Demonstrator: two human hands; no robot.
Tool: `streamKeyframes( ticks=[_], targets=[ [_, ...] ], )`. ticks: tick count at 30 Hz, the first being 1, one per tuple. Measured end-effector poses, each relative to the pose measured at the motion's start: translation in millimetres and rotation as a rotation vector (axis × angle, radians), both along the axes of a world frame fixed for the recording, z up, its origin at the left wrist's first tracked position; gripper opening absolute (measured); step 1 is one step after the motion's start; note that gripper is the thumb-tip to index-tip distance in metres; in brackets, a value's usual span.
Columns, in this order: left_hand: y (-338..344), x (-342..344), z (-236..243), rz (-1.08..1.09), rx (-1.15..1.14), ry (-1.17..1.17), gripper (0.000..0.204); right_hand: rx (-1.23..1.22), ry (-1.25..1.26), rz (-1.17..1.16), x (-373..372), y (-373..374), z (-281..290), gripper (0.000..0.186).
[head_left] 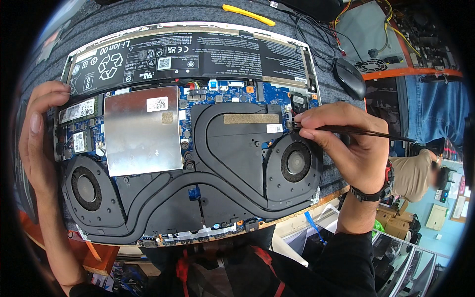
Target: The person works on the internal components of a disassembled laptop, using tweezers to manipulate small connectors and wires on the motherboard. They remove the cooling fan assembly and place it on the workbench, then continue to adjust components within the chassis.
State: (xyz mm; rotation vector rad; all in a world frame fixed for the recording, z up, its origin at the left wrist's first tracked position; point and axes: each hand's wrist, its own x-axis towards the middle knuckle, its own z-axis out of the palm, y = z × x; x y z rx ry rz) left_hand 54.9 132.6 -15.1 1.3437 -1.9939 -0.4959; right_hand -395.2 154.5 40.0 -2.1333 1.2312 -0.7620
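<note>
An opened laptop lies before me with its insides bare. Its black battery runs along the far side, and a blue circuit board, a silver metal plate and black heat pipes show nearer me. A round fan sits on each side, the left fan and the right fan. My left hand grips the laptop's left edge, fingertips over the far-left corner. Dark tweezers are pinched between the thumb and fingers of my right hand. Their tips reach the board just above the right fan, beside small cables.
A yellow pry tool lies on the grey ribbed mat beyond the laptop. To the right are a black mouse and loose black cables. Farther right, a person in a tan shirt is near shelves and boxes.
</note>
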Motion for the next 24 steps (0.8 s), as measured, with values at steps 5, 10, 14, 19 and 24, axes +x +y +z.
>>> streamKeyframes(
  ticks=[5, 10, 14, 19, 24],
  targets=[
    [0.3, 0.6, -0.3, 0.004, -0.001, -0.005, 0.048, -0.01, 0.033, 0.045, -2.8, -2.5, 2.2, 0.017],
    [-0.6, -0.2, -1.3, 0.005, -0.01, -0.022, 0.049, 0.012, 0.012, 0.015, -2.7, -1.5, 0.7, 0.014],
    [-2.4, -0.4, -1.6, -0.015, -0.004, -0.005, 0.049, 0.028, -0.002, -0.055, 0.2, 2.3, -0.2, 0.01],
    [0.7, 0.4, 2.2, -0.015, 0.0, -0.001, 0.049, 0.022, -0.018, -0.067, 3.7, 1.5, 0.1, 0.009],
    [-3.7, -1.9, -3.5, -0.009, -0.008, -0.005, 0.049, 0.002, 0.018, -0.029, -2.1, 1.6, 0.0, 0.012]
  ],
)
